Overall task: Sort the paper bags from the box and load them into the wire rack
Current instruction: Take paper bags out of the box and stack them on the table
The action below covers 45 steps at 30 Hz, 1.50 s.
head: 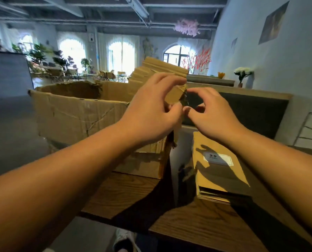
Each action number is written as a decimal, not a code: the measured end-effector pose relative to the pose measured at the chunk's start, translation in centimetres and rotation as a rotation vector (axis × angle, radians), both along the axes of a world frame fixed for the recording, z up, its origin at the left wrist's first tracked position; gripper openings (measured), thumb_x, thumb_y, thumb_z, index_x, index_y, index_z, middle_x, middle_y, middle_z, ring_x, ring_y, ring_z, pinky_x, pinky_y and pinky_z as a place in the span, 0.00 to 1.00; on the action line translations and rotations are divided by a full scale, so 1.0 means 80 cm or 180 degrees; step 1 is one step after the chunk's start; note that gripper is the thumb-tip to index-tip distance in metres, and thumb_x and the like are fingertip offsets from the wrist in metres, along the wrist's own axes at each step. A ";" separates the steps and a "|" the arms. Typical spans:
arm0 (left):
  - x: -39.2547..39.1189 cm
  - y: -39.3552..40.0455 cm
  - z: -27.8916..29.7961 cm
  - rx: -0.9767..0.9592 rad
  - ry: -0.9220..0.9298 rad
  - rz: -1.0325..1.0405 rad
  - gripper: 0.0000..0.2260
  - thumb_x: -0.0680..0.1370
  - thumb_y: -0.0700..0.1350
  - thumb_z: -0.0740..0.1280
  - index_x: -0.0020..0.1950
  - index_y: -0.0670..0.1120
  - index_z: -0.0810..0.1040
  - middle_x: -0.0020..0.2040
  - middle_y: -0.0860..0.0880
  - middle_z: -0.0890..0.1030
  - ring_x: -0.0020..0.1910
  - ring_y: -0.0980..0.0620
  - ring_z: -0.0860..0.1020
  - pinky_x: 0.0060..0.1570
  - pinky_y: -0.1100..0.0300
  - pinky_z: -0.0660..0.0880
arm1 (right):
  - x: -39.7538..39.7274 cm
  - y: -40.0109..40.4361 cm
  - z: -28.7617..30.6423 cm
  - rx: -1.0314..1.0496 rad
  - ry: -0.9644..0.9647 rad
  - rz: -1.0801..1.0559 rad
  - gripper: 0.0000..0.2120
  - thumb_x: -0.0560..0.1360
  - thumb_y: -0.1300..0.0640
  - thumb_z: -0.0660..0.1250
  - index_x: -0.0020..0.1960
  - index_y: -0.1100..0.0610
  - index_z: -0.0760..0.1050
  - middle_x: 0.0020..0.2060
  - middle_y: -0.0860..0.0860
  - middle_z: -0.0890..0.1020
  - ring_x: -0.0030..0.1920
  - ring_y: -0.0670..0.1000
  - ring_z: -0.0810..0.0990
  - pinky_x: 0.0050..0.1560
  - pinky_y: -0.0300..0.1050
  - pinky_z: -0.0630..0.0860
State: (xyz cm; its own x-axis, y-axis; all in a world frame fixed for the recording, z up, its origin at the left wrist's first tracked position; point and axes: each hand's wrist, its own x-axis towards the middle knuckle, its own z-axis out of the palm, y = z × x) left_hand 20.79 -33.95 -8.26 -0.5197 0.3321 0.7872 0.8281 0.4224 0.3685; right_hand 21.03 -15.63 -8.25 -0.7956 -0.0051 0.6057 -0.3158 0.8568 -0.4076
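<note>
A torn cardboard box (75, 113) stands on the wooden table (118, 195). A thick bundle of brown paper bags (160, 70) rises out of its right end. My left hand (151, 110) grips this bundle, fingers over its near face and thumb low. My right hand (208, 110) is just right of it, fingers curled at the bundle's right edge, where its thumb and forefinger seem to pinch something small and dark. A flat stack of brown bags with a white label (219, 166) lies on the table under my right forearm. The wire rack (311, 130) shows at the far right edge.
A dark panel with a wooden frame (251, 110) stands behind the table against the white wall. A gap splits the two tabletop boards. A shoe (124, 239) shows below the table edge. Plants and windows fill the far room.
</note>
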 end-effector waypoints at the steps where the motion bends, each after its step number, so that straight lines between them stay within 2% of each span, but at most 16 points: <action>1: -0.006 -0.010 0.009 -0.0046 0.0049 0.0146 0.20 0.78 0.45 0.68 0.70 0.52 0.75 0.64 0.57 0.71 0.47 0.57 0.80 0.50 0.56 0.80 | -0.008 -0.009 0.008 0.0082 0.0139 -0.0009 0.23 0.78 0.51 0.69 0.72 0.47 0.70 0.69 0.48 0.72 0.63 0.45 0.74 0.63 0.42 0.74; 2: -0.015 -0.020 0.017 -0.0116 0.0090 0.0303 0.19 0.78 0.45 0.69 0.69 0.52 0.75 0.63 0.56 0.71 0.45 0.56 0.80 0.50 0.54 0.80 | -0.016 -0.017 0.015 0.0158 0.0228 -0.0010 0.21 0.78 0.52 0.69 0.71 0.48 0.73 0.64 0.48 0.75 0.60 0.45 0.75 0.62 0.45 0.77; 4: -0.040 -0.035 0.031 -0.0342 0.0105 0.0633 0.17 0.78 0.45 0.69 0.67 0.53 0.77 0.64 0.53 0.73 0.48 0.54 0.80 0.52 0.52 0.79 | -0.032 -0.032 0.030 0.0386 0.0255 -0.0049 0.19 0.78 0.54 0.69 0.69 0.50 0.75 0.62 0.48 0.78 0.58 0.46 0.77 0.60 0.45 0.77; 6: -0.067 -0.048 0.041 -0.0624 -0.0010 0.0940 0.16 0.78 0.45 0.69 0.66 0.53 0.78 0.65 0.51 0.75 0.55 0.52 0.78 0.56 0.55 0.77 | -0.051 -0.045 0.042 0.0651 0.0185 -0.0143 0.19 0.78 0.55 0.69 0.68 0.50 0.75 0.62 0.49 0.79 0.59 0.49 0.78 0.60 0.46 0.77; 8: -0.091 -0.056 0.048 -0.0822 -0.0126 0.1116 0.15 0.79 0.45 0.69 0.66 0.52 0.78 0.65 0.50 0.77 0.58 0.51 0.77 0.55 0.59 0.73 | -0.070 -0.056 0.049 0.0923 0.0076 -0.0348 0.20 0.77 0.54 0.70 0.68 0.51 0.75 0.62 0.50 0.79 0.60 0.52 0.78 0.60 0.49 0.78; 11: -0.110 -0.062 0.050 -0.0742 -0.0316 0.1157 0.16 0.79 0.42 0.69 0.68 0.49 0.78 0.65 0.48 0.78 0.59 0.50 0.78 0.56 0.59 0.73 | -0.089 -0.070 0.053 0.1212 0.0113 -0.0702 0.17 0.77 0.54 0.70 0.65 0.53 0.78 0.59 0.53 0.79 0.58 0.55 0.77 0.58 0.50 0.79; 15: -0.116 -0.061 0.043 -0.0520 -0.0475 0.1084 0.19 0.79 0.42 0.70 0.70 0.49 0.76 0.65 0.48 0.79 0.58 0.50 0.79 0.59 0.56 0.75 | -0.097 -0.079 0.053 0.1307 0.0151 -0.0920 0.09 0.76 0.56 0.71 0.56 0.55 0.79 0.49 0.53 0.78 0.49 0.53 0.77 0.48 0.46 0.79; 17: -0.116 -0.062 0.041 -0.0472 -0.0534 0.1048 0.22 0.79 0.42 0.70 0.72 0.50 0.74 0.66 0.48 0.78 0.59 0.50 0.79 0.61 0.54 0.76 | -0.098 -0.080 0.047 0.1308 0.0131 -0.1001 0.08 0.76 0.56 0.71 0.54 0.56 0.79 0.47 0.52 0.78 0.47 0.53 0.77 0.46 0.46 0.78; 19: -0.117 -0.063 0.041 -0.0461 -0.0627 0.1047 0.25 0.78 0.43 0.71 0.74 0.51 0.70 0.68 0.48 0.77 0.60 0.49 0.79 0.61 0.53 0.75 | -0.097 -0.083 0.042 0.1293 0.0134 -0.1078 0.09 0.76 0.55 0.71 0.56 0.56 0.79 0.50 0.53 0.78 0.52 0.54 0.77 0.51 0.49 0.79; 22: -0.122 -0.065 0.040 -0.0493 -0.0788 0.1083 0.29 0.77 0.44 0.72 0.76 0.52 0.66 0.71 0.48 0.74 0.63 0.48 0.77 0.58 0.58 0.71 | -0.093 -0.088 0.042 0.1419 0.0105 -0.1171 0.13 0.76 0.54 0.72 0.59 0.55 0.77 0.60 0.56 0.74 0.63 0.59 0.72 0.60 0.54 0.76; 26: -0.123 -0.063 0.040 -0.0540 -0.0856 0.1038 0.30 0.77 0.44 0.73 0.77 0.52 0.65 0.72 0.48 0.74 0.67 0.47 0.74 0.61 0.56 0.71 | -0.090 -0.093 0.047 0.1614 0.0063 -0.1078 0.17 0.78 0.55 0.70 0.65 0.55 0.74 0.59 0.56 0.75 0.61 0.58 0.73 0.59 0.53 0.75; 29: -0.122 -0.064 0.040 -0.0554 -0.0893 0.1029 0.30 0.77 0.44 0.73 0.77 0.52 0.65 0.72 0.49 0.73 0.68 0.47 0.74 0.62 0.55 0.71 | -0.090 -0.095 0.044 0.1356 0.0051 -0.0867 0.19 0.78 0.58 0.70 0.67 0.55 0.71 0.57 0.55 0.76 0.56 0.54 0.74 0.52 0.48 0.75; 34: -0.122 -0.064 0.040 -0.0624 -0.0981 0.1092 0.31 0.77 0.45 0.73 0.78 0.52 0.64 0.72 0.48 0.73 0.68 0.47 0.74 0.64 0.53 0.72 | -0.093 -0.095 0.046 0.1317 -0.0102 -0.1024 0.20 0.77 0.56 0.71 0.67 0.54 0.70 0.61 0.56 0.75 0.64 0.59 0.71 0.61 0.56 0.74; 45: -0.123 -0.065 0.038 -0.0562 -0.0966 0.1084 0.31 0.77 0.45 0.73 0.77 0.52 0.65 0.71 0.49 0.74 0.67 0.47 0.74 0.65 0.51 0.73 | -0.092 -0.097 0.044 0.1355 -0.0079 -0.0837 0.19 0.79 0.56 0.69 0.67 0.54 0.69 0.61 0.56 0.76 0.63 0.59 0.73 0.61 0.55 0.75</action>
